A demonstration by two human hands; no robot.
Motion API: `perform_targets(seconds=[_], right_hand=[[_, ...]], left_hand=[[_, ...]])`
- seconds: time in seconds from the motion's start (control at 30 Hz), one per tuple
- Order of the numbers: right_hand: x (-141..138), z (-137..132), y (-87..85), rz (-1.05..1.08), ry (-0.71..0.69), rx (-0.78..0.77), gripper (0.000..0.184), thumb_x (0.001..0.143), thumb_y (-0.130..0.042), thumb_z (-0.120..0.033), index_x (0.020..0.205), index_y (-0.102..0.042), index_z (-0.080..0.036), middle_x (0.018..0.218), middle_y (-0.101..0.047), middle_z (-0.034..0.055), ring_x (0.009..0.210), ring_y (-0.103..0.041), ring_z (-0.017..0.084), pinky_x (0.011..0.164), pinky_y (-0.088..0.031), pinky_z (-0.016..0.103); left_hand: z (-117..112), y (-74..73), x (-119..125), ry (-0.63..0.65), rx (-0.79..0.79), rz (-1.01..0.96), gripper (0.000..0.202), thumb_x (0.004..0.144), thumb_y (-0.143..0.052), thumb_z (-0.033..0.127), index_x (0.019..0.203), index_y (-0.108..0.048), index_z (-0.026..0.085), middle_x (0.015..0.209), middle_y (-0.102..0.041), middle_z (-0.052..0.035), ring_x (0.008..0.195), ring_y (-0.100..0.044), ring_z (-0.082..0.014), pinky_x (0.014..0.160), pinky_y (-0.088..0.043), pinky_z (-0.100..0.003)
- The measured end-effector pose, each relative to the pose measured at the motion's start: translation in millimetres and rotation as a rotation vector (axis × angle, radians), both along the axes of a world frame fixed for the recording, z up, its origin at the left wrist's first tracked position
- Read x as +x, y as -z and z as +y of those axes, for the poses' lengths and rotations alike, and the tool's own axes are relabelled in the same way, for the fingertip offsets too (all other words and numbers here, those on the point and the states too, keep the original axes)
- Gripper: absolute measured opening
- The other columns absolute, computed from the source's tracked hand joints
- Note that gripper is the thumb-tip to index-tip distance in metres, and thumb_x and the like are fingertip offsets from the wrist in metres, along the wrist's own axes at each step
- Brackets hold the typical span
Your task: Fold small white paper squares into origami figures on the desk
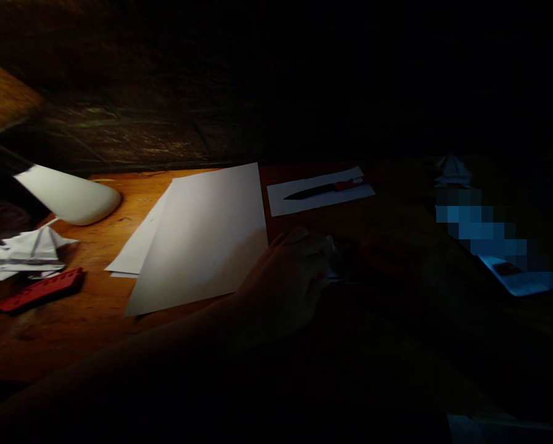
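Fingers [317,250] of the left hand [283,283] curl close together at a small piece of paper; whether they pinch it or only press on it, cannot tell.

By size, downward:

Wooden table [98,305], lamplit at left, near black at right.

Large flat sheets [202,234], overlapping, left of the hand. No creases seen; by the look of them, unworked stock.

White lamp base [73,194] on the far left.

Lit device [514,274] at right, resting aslant, mostly masked.

Paper strip [278,200] behind the hand, lying flat, knife [311,191] with red handle across it.

Folded paper shapes [31,250] at left, upright points showing; look done. Red slotted piece [40,290] just in front.

Folded paper shape [452,169] at far right, peaked; also looks done.

Small piece of paper [332,262] at the fingertips, mostly covered; I judge it unfinished.

Dim form [382,256] beyond it may be the right hand; too dark to read its fingers.
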State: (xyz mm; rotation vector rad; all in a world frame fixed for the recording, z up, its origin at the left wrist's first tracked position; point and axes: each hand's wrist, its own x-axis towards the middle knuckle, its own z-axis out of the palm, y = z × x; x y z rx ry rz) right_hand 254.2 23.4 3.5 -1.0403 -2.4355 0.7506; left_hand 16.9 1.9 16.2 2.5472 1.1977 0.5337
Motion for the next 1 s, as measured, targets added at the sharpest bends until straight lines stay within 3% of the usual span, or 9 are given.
perform_targets(seconds=[0.37, 0.57, 0.8, 1.0], right_hand=[[-1, -6, 1.7, -0.077, 0.008, 0.07, 0.022, 0.092, -0.06, -0.017, 0.102, -0.077, -0.026, 0.111, -0.073, 0.0072, 0.089, -0.07, 0.022, 0.074, -0.055, 0.034], [-3, -5, 1.3, -0.084, 0.014, 0.074, 0.027, 0.089, -0.062, -0.014, 0.108, -0.077, -0.026, 0.124, -0.071, 0.0074, 0.099, -0.072, 0.024, 0.082, -0.057, 0.036], [-7, -8, -8.4, -0.086, 0.024, 0.064, 0.028, 0.083, -0.071, -0.021, 0.11, -0.076, -0.025, 0.119, -0.072, 0.0086, 0.099, -0.072, 0.025, 0.08, -0.059, 0.037], [-11, -8, -7.7, -0.115, 0.068, 0.055, 0.018, 0.086, -0.065, -0.015, 0.097, -0.077, -0.023, 0.106, -0.073, 0.0074, 0.083, -0.071, 0.02, 0.07, -0.056, 0.033]], left_hand=[[0, -0.2, 0, 0.022, -0.029, 0.031, 0.012, 0.091, -0.056, 0.011, 0.09, -0.067, 0.017, 0.103, -0.068, -0.0073, 0.1, -0.054, -0.0258, 0.085, -0.048, -0.04], [-2, 0.5, 1, -0.006, -0.033, 0.022, 0.017, 0.094, -0.053, 0.011, 0.096, -0.069, 0.016, 0.102, -0.069, -0.007, 0.1, -0.055, -0.0256, 0.085, -0.048, -0.04], [-1, 2.2, 2, -0.042, 0.0, 0.04, 0.009, 0.089, -0.059, 0.013, 0.086, -0.066, 0.016, 0.101, -0.065, -0.0088, 0.1, -0.056, -0.0261, 0.082, -0.047, -0.039], [-1, 1.7, 3, -0.066, 0.015, 0.038, 0.009, 0.089, -0.06, 0.013, 0.083, -0.067, 0.015, 0.101, -0.064, -0.0086, 0.1, -0.056, -0.0257, 0.082, -0.047, -0.038]])
